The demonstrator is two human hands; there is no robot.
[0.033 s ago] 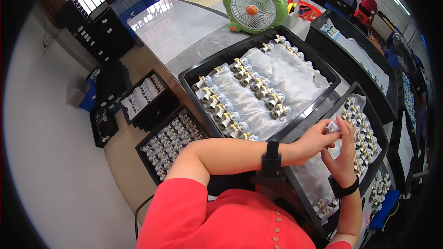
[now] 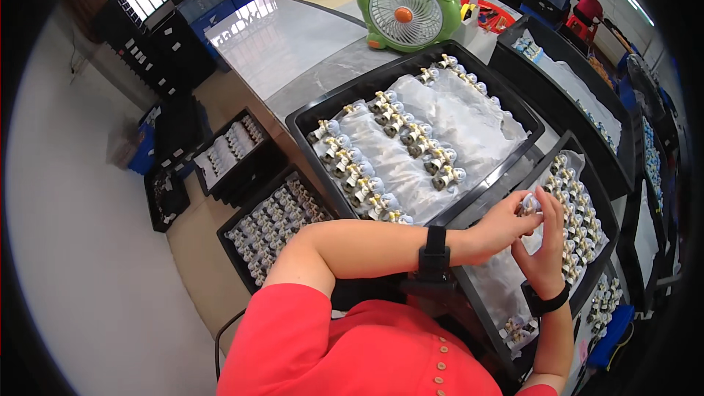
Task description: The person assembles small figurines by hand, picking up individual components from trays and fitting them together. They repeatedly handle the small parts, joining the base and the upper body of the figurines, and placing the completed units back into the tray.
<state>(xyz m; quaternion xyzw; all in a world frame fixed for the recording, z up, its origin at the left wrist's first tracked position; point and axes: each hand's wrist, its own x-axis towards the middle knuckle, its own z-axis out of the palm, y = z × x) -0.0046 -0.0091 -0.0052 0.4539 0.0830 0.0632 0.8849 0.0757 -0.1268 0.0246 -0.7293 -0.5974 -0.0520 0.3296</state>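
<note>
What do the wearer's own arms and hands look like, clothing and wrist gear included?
Both hands, left and right, are gloveless. The left sleeve is short and plain red; only a little of the right sleeve shows, also red. Each wrist wears black: left band with a blocky module, right band.

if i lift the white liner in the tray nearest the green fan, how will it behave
The white liner looks floppy, given its creases. It's probably light, as it seems thin. Figurines lying against it would likely shift too.
</note>
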